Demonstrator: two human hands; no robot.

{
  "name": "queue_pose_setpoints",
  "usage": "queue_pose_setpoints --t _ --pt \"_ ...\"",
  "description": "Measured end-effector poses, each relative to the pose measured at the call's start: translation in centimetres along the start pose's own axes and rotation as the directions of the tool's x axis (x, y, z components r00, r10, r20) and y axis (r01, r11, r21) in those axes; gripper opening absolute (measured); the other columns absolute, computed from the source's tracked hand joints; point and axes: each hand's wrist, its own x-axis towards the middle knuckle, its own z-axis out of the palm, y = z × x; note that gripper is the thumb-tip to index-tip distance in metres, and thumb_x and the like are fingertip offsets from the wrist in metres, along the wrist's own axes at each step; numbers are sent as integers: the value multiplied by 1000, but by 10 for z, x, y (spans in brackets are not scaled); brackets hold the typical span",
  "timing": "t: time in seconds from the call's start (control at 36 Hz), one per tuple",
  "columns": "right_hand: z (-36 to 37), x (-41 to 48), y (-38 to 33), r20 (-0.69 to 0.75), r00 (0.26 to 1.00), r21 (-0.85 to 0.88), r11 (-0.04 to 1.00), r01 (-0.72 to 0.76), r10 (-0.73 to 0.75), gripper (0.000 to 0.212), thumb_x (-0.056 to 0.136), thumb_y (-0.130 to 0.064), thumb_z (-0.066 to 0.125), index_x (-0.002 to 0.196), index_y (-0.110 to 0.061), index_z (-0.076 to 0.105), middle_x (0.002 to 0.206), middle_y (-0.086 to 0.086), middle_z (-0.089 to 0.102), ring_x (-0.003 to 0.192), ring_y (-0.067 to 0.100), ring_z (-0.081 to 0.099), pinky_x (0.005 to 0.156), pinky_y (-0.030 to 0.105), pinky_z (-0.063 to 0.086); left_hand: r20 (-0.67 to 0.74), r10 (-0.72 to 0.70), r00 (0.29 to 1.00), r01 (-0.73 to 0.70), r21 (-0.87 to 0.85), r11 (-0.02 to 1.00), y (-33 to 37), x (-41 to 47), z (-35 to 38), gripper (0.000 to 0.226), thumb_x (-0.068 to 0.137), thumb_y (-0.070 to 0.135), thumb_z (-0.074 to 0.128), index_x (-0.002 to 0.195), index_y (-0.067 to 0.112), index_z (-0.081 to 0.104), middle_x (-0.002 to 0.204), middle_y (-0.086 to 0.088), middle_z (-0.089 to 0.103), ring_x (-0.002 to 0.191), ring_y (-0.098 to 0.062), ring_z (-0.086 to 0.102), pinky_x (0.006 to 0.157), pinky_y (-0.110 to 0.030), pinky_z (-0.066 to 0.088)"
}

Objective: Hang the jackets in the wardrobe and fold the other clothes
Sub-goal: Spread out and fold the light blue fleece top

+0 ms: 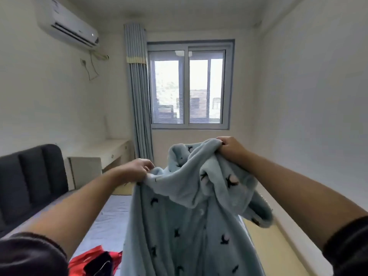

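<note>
Left hand (139, 168) pinched one upper edge of the pale blue fleece robe with dark bird print (179, 226); right hand (229, 148) gripped the other, higher. Robe hung in the air above the grey-sheeted bed (111, 216). Red-and-black garment (93, 261) lay at the bed's near edge.

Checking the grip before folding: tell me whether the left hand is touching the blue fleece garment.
Touching. The head view shows the left hand pinching the blue fleece garment at its upper edge.

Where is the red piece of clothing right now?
In the head view, the red piece of clothing lies at the bottom left on the grey-sheeted bed, just left of the hanging pale blue fleece robe.
</note>
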Motion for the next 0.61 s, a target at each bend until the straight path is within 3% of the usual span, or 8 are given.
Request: queue_pose_setpoints --t 0.14,0.19,0.25,0.33,0.39,0.44,0.5,0.61 --pt "4 0 -30 85 995 8 999 50 -51 27 87 -3 51 89 -22 70 89 -6 68 85 8 60 81 25 49 63 179 982 -151 -314 937 24 -7 24 57 79 36 70 128 35 42 116 11 58 106 -8 56 102 -36 44" --pt "11 -1 -39 157 986 -29 998 54 -49 16 82 -13 55 87 -14 70 88 -2 68 83 9 59 83 29 49 59 286 956 -260 -274 926 38 -4 33 58 85 28 71 129 52 44 112 22 60 106 6 52 110 -28 29" --pt "14 -4 -47 177 983 -34 998 47 -40 24 71 -23 52 84 -16 70 86 -2 68 82 8 58 83 29 50 -21 310 951 -307 -206 929 49 4 43 61 85 24 69 137 37 39 117 6 61 107 -9 56 103 -32 39" --pt "7 -8 -47 128 991 -36 999 32 -27 25 75 -21 54 91 -12 71 90 1 69 85 10 58 92 41 50 -204 329 922 -359 -137 923 58 16 48 24 84 25 62 103 10 63 94 -7 67 90 -27 60 85 -43 49" --pt "-5 -13 -44 235 972 -57 998 -2 15 22 85 -14 60 105 -20 67 102 -3 67 94 9 59 96 41 49 -322 306 896 -370 -162 915 66 22 44 15 86 15 56 97 8 65 95 -11 69 91 -30 62 83 -43 51" --pt "-18 -22 -42 540 834 16 989 -148 116 39 86 -19 68 121 -33 58 119 -5 62 110 11 59 95 33 50 -390 316 865 -399 -153 904 76 26 38 14 86 6 50 91 6 63 96 -16 68 94 -34 61 82 -41 49" --pt "-27 -28 -36 686 714 120 946 -301 140 55 80 -29 74 128 -41 49 127 -3 60 118 18 58 93 32 50 -416 332 847 -417 -131 900 88 28 33 15 86 2 45 87 6 60 98 -19 67 95 -34 60 81 -38 47" --pt "-38 -31 -21 591 789 143 941 -305 166 74 71 -46 79 133 -42 38 124 -7 62 115 15 60 103 41 45 -465 319 826 -432 -158 888 112 29 22 23 90 5 42 97 2 64 105 -20 65 100 -34 58 85 -35 45"
